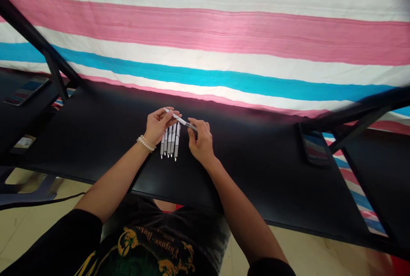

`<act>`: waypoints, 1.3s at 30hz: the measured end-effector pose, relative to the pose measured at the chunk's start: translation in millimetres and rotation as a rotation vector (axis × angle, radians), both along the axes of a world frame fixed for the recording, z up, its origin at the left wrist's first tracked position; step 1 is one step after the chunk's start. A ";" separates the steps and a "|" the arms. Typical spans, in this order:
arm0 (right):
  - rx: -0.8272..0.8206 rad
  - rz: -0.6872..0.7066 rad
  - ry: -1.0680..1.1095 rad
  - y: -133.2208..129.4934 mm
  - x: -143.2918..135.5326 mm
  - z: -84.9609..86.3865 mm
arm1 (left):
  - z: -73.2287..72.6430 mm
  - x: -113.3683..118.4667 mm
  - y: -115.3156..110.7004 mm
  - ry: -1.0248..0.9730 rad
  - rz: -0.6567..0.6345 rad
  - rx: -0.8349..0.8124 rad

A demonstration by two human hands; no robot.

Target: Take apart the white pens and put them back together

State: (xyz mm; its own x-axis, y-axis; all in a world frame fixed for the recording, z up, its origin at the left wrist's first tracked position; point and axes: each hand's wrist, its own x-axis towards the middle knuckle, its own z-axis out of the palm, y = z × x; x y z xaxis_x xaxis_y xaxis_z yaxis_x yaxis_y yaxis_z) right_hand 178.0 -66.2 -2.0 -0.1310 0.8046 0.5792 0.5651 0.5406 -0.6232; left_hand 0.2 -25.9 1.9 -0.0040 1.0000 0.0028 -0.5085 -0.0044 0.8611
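Left hand [156, 126] grip closed on the white barrel of a pen [180, 120]; right hand [201, 139] grip pinches its grey end. Pen slants ten to four o'clock above the bench [256, 178]. I'd brace the left, align both ends, and press lightly right, clear of the pen row [169, 141] toward seven o'clock.

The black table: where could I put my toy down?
Two patches of the black table look bare: one between the right hand and the dark flat slab, one between the left hand and the table's left edge. It's crowded in the middle, where both hands hold a pen near other pens.
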 end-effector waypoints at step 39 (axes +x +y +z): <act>-0.055 -0.036 0.217 -0.9 0.0 0.3 | 0.1 -3.0 1.9 -0.023 -0.031 0.016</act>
